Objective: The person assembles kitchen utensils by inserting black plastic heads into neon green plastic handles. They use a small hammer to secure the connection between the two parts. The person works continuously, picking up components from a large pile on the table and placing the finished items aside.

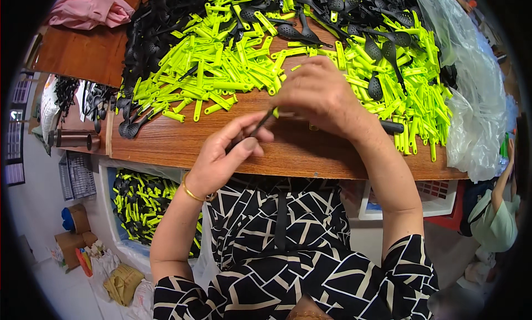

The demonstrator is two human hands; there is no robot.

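In front of me, over the table edge, my left hand [224, 154] is closed around a slim black utensil [262, 123], held at a slant. A small bit of yellow-green plastic [275, 113] shows at its upper end. My right hand [321, 95] is curled over that end, its fingers smeared by motion; what they hold is hidden. Beyond my hands lie heaps of yellow-green plastic handle pieces [221, 70], with black slotted spoons [390, 59] mixed in on the right. A black cylindrical handle [392, 126] pokes out beside my right forearm.
The brown wooden table [166, 140] bears more black utensils [147, 48] at the back left. Clear plastic sheeting [471, 82] hangs at the right. Below left, a bin [108, 209] holds black and green pieces; a white basket [382, 212] sits below right. Another person's arm [501, 178] shows far right.
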